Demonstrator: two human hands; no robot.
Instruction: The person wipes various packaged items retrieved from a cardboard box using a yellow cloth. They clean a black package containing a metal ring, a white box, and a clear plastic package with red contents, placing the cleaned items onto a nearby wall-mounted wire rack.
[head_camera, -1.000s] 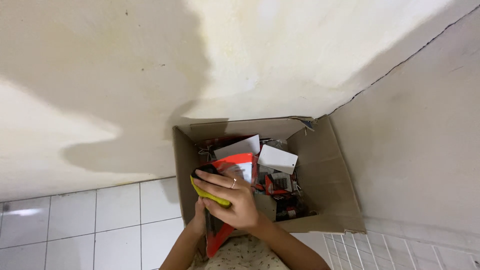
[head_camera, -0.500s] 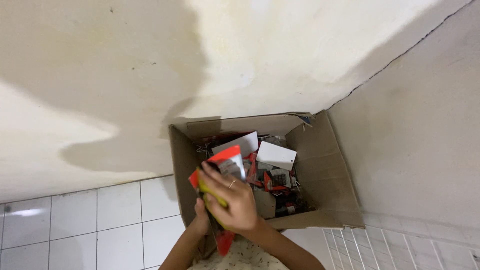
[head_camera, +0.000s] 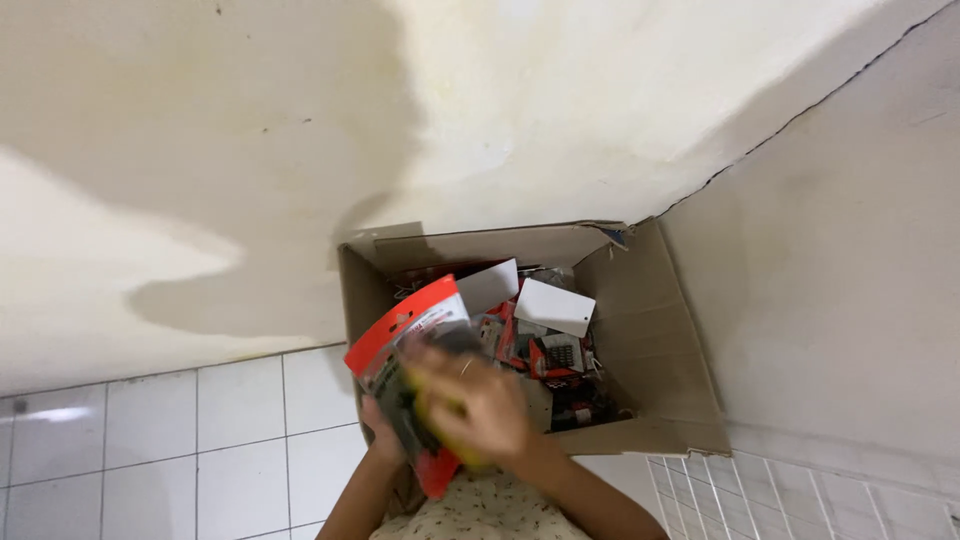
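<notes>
Both hands are at the near left corner of an open brown cardboard box (head_camera: 640, 330) that sits on the floor against the wall.

Right hand (head_camera: 478, 408): blurred, fingers curled over the front of a flat red-and-clear plastic blister pack (head_camera: 405, 335). A yellow item (head_camera: 450, 440) sits under the palm; can't tell what it is. A ring is on one finger.

Left hand (head_camera: 378, 425): mostly hidden behind the pack, only the wrist and the heel of the hand show at the pack's left edge. It looks like it backs the pack, but can't tell how far it is closed.

The pack is tilted, red header up and to the left, held over the box's near left corner, above the contents.

Inside the box: a jumble of small packaged hardware, red and black, with two white cards (head_camera: 553, 306) lying on top near the middle. Far flap is folded up against the wall, right flap is splayed out.

White tiled floor (head_camera: 150, 440) lies left of the box. A white wire grid (head_camera: 800, 495) sits near right. Wall is cream with grey stains.
</notes>
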